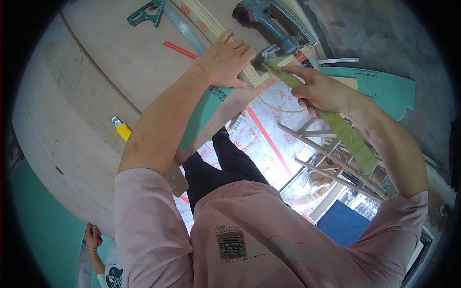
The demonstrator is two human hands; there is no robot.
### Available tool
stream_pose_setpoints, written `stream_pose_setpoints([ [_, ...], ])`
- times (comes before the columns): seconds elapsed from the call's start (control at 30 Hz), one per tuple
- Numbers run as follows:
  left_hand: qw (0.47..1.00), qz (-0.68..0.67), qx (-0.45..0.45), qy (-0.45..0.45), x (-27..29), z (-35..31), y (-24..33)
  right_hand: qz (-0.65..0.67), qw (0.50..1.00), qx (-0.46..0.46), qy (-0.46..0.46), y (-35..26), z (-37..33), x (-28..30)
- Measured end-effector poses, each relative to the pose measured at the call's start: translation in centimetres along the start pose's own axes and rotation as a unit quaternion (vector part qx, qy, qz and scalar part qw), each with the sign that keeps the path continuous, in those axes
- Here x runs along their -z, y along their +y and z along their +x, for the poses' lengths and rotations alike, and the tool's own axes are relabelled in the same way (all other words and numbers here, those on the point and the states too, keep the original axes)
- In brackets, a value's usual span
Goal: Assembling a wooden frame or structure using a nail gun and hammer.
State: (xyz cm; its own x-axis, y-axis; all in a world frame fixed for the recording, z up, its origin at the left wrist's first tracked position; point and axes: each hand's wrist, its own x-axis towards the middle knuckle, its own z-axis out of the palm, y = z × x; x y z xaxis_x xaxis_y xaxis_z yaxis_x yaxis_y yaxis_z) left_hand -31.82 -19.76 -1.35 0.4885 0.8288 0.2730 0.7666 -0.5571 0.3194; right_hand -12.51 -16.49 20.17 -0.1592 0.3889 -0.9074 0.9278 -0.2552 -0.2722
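My right hand [322,91] is closed around the greenish-yellow handle of a hammer [345,137]. The hammer's metal head lies beside the corner of a light wooden frame [261,77] on the work table. My left hand [223,60] bears on a plywood strip [204,19] of that frame, its fingers bent over the far side. Left of this hand are a red pencil [178,49] and a combination square [185,30] with a green head. Just past the hammer head lies a grey nail gun [269,24].
A yellow utility knife [123,129] lies near my left forearm. Green board pieces [384,91] are at the right, and a wooden ladder-like frame [331,158] stands below. At the lower left, another person's hand [92,236] touches the curved table's edge [103,225].
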Motion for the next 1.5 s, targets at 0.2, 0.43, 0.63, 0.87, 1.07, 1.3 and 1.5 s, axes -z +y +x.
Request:
stream_pose_setpoints([
  [0.2,1.0,-0.001,-0.008,-0.009,0.2,-0.1,0.0,-0.223,0.96,0.066,0.155,1.4,0.1,0.5],
  [0.43,1.0,-0.001,-0.009,-0.009,0.1,-0.4,-0.5,-0.064,0.998,0.004,-0.008,1.2,0.0,0.6],
  [0.63,0.999,0.005,-0.013,-0.04,0.5,0.0,-0.4,-0.124,0.988,0.002,0.088,0.8,-0.5,0.5],
  [0.87,0.999,0.021,-0.009,-0.041,0.7,-0.1,0.0,-0.051,0.988,0.072,0.128,6.0,-3.0,-2.4],
  [1.07,0.995,0.036,-0.003,-0.089,1.4,-0.1,0.5,-0.025,0.949,0.164,0.267,15.0,-3.7,-7.9],
  [1.3,0.982,0.126,-0.03,-0.138,2.6,1.1,1.3,0.052,0.93,0.234,0.277,19.2,0.1,-11.4],
  [1.5,0.97,0.173,-0.03,-0.169,3.1,1.5,1.7,0.099,0.94,0.207,0.254,20.0,1.1,-11.6],
])
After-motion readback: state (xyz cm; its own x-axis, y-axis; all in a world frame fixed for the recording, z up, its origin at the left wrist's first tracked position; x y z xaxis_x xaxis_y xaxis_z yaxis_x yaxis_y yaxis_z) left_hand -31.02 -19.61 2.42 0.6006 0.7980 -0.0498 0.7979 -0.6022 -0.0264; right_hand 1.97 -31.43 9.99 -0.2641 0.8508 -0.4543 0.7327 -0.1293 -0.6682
